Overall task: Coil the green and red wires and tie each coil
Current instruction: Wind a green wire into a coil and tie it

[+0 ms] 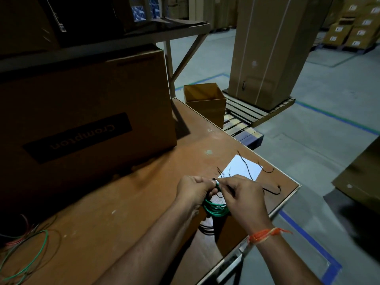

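A green wire coil (216, 208) hangs between my hands above the brown table (127, 212). My left hand (193, 189) grips the top of the coil. My right hand (242, 194) pinches a thin black tie (219, 189) at the top of the coil. Both hands meet there, and fingers hide how the tie wraps. Loose green and red wires (26, 245) lie at the table's near left corner.
Several black ties (267, 170) lie on and around a white sheet (244, 167) near the table's right corner. A large cardboard box (82, 120) stands at the back left. An open yellow box (205, 103), a pallet and tall cartons stand on the floor beyond.
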The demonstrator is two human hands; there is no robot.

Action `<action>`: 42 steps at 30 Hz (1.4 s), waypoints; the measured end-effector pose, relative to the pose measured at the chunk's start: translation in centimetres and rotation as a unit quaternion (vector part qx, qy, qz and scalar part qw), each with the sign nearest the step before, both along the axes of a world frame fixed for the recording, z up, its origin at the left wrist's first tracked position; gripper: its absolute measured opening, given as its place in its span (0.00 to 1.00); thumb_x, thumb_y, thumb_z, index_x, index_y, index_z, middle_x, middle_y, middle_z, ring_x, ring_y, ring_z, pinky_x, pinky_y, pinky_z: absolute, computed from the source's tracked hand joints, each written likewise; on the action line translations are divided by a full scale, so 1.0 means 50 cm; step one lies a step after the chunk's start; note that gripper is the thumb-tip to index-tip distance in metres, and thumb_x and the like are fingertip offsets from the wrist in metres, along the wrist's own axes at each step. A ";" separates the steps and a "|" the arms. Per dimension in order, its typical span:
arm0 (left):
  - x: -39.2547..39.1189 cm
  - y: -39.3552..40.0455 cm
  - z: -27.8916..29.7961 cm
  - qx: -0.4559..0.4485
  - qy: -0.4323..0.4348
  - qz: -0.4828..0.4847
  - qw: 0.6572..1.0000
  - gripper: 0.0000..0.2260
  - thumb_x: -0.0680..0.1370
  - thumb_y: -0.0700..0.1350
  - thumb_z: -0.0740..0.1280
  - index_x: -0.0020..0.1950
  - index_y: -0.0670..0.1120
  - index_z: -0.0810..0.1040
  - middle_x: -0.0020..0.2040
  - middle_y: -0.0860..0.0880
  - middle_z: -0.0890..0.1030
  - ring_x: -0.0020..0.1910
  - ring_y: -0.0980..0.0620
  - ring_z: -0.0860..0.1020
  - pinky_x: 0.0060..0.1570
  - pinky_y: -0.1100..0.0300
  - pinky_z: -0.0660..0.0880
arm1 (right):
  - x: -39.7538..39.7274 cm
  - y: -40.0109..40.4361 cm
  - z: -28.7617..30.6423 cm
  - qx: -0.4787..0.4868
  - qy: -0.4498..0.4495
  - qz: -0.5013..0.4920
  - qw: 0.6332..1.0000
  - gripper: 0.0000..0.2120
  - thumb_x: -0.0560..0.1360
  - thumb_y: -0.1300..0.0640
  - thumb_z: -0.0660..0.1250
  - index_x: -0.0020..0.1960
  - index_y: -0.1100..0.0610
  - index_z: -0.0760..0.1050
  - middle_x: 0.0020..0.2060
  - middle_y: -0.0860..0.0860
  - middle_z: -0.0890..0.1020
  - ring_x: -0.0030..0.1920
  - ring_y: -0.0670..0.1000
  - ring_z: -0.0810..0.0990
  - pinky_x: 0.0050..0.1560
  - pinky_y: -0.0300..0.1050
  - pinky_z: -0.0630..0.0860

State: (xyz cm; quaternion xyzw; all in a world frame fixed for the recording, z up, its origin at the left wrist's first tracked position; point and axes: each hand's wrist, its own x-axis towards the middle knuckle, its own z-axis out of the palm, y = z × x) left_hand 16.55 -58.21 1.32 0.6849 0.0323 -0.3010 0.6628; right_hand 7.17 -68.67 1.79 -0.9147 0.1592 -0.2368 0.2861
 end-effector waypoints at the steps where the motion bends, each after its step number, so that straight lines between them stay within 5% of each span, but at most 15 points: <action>1: -0.001 0.000 0.000 0.005 -0.008 0.000 1.000 0.03 0.75 0.31 0.72 0.41 0.33 0.83 0.29 0.41 0.81 0.25 0.54 0.76 0.27 0.66 0.74 | 0.000 0.000 0.001 0.001 -0.002 0.000 1.000 0.07 0.75 0.60 0.73 0.51 0.54 0.86 0.40 0.48 0.85 0.38 0.44 0.79 0.39 0.25 0.67; 6: -0.002 0.007 0.005 0.040 -0.051 -0.007 0.998 0.03 0.75 0.31 0.72 0.45 0.31 0.83 0.33 0.39 0.82 0.26 0.55 0.78 0.29 0.65 0.75 | 0.002 -0.001 0.004 -0.001 -0.001 0.010 1.000 0.08 0.75 0.60 0.73 0.52 0.53 0.86 0.43 0.48 0.86 0.41 0.44 0.80 0.40 0.20 0.65; 10: -0.002 0.010 0.004 0.084 -0.106 -0.018 0.991 0.05 0.76 0.35 0.73 0.40 0.39 0.85 0.31 0.43 0.83 0.22 0.58 0.76 0.26 0.66 0.71 | 0.004 -0.001 0.006 -0.012 -0.003 0.021 1.000 0.09 0.75 0.60 0.72 0.53 0.52 0.86 0.43 0.48 0.86 0.42 0.45 0.80 0.41 0.21 0.65; 15: -0.018 0.014 0.004 0.099 -0.141 -0.043 0.984 0.07 0.75 0.34 0.72 0.38 0.42 0.85 0.30 0.44 0.83 0.22 0.58 0.74 0.27 0.66 0.70 | 0.007 -0.001 0.005 0.003 0.001 0.019 1.000 0.08 0.75 0.60 0.72 0.52 0.51 0.86 0.44 0.48 0.87 0.44 0.46 0.83 0.46 0.37 0.78; 18: -0.019 0.019 0.003 0.113 -0.148 -0.040 0.982 0.06 0.76 0.38 0.74 0.40 0.44 0.85 0.32 0.46 0.85 0.25 0.58 0.77 0.31 0.65 0.73 | 0.003 -0.005 0.017 0.115 0.011 0.027 0.993 0.05 0.77 0.55 0.71 0.46 0.50 0.86 0.35 0.44 0.85 0.37 0.39 0.82 0.37 0.34 0.77; 21: -0.017 0.028 0.008 0.112 -0.173 -0.066 0.976 0.05 0.77 0.40 0.73 0.41 0.45 0.86 0.33 0.47 0.86 0.29 0.57 0.79 0.35 0.62 0.76 | 0.020 -0.031 0.017 0.207 0.047 0.014 0.977 0.15 0.78 0.49 0.69 0.37 0.56 0.82 0.25 0.48 0.77 0.28 0.44 0.73 0.33 0.41 0.71; 26: -0.017 0.045 0.025 0.133 -0.244 -0.132 0.951 0.04 0.78 0.41 0.72 0.44 0.45 0.86 0.35 0.48 0.86 0.30 0.60 0.81 0.33 0.66 0.76 | 0.063 -0.072 0.027 0.470 0.149 0.074 0.867 0.10 0.75 0.60 0.73 0.44 0.68 0.80 0.26 0.51 0.74 0.26 0.46 0.67 0.27 0.36 0.64; 29: -0.014 0.058 0.031 0.137 -0.273 -0.157 0.939 0.04 0.78 0.41 0.73 0.43 0.45 0.86 0.34 0.48 0.86 0.30 0.60 0.80 0.34 0.66 0.76 | 0.079 -0.079 0.033 0.498 0.194 0.101 0.839 0.08 0.74 0.64 0.72 0.37 0.61 0.76 0.26 0.51 0.73 0.25 0.46 0.65 0.25 0.36 0.59; 37: -0.007 0.085 0.030 0.045 -0.228 -0.126 0.965 0.06 0.80 0.38 0.70 0.49 0.36 0.84 0.35 0.44 0.83 0.27 0.59 0.75 0.30 0.68 0.70 | 0.138 -0.035 0.051 0.499 0.005 0.037 0.866 0.17 0.83 0.64 0.60 0.35 0.57 0.66 0.28 0.52 0.66 0.28 0.49 0.61 0.24 0.35 0.61; 42: -0.003 0.093 0.025 0.011 -0.211 -0.094 0.973 0.07 0.81 0.40 0.69 0.50 0.36 0.84 0.35 0.45 0.81 0.30 0.57 0.74 0.31 0.68 0.70 | 0.141 -0.003 0.061 0.496 -0.009 0.046 0.867 0.11 0.85 0.60 0.54 0.45 0.58 0.68 0.36 0.54 0.81 0.28 0.46 0.69 0.26 0.37 0.63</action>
